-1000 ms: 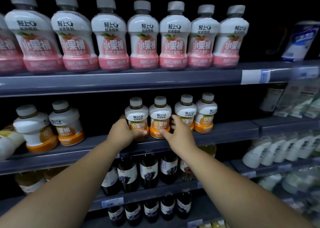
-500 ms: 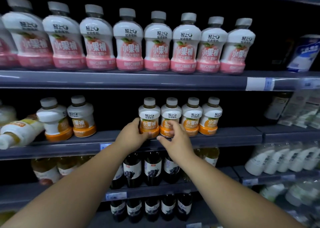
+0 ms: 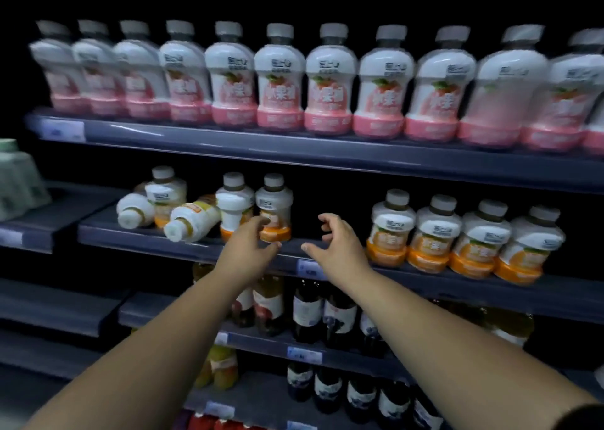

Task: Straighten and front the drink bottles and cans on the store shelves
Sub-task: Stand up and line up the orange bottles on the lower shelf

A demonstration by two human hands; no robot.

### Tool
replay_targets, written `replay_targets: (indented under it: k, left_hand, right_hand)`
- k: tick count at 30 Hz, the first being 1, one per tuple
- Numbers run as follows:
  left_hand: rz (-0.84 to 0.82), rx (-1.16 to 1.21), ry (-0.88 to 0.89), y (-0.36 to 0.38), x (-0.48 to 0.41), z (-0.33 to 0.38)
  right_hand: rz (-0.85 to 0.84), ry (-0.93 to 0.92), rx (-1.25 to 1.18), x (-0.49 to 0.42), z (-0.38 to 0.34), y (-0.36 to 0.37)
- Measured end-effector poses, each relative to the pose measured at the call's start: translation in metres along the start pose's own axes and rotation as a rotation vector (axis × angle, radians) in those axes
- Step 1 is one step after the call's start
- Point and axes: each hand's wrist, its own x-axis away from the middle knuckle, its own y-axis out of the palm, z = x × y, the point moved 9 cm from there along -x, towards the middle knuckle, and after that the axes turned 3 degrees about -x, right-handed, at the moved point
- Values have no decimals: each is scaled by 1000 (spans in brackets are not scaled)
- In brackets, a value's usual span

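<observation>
On the middle shelf [image 3: 327,259] four orange-banded white bottles [image 3: 457,236] stand in a row at the right. Left of a gap stand two more upright ones [image 3: 274,201]. Further left, two bottles lie toppled [image 3: 192,220], and another stands behind them [image 3: 165,189]. My left hand [image 3: 251,250] reaches to the base of the right bottle of the pair, fingers spread beside it, gripping nothing that I can see. In front of the gap hovers my right hand [image 3: 336,243], fingers spread and holding nothing.
A long row of pink-banded bottles [image 3: 327,83] fills the top shelf. Dark juice bottles [image 3: 307,308] stand on the shelves below. Pale green packs [image 3: 16,181] sit on a shelf at far left. Price tags line the shelf fronts. The picture is blurred.
Both hands have let go of the row of four orange bottles and moved left to the gap and the pair of bottles. The view has swung left, showing the toppled bottles.
</observation>
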Motion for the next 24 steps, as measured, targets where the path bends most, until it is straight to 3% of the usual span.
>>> replay_targets:
  k: [4,11,20,24]
  left_hand:
    - [89,-38,-35,-38,-15,-47]
    - [128,34,74,-51,-49,-69]
    - [157,235,-168,-21,-77,-76]
    - [158,188,-236,-11,-89,-73]
  right_hand:
    - [-16,47,-47,-30,-23,49]
    - [154,238,-39,-72,-22,84]
    - [148,206,-15,-62,-6,60]
    - [131,230,-25,-48,12,33]
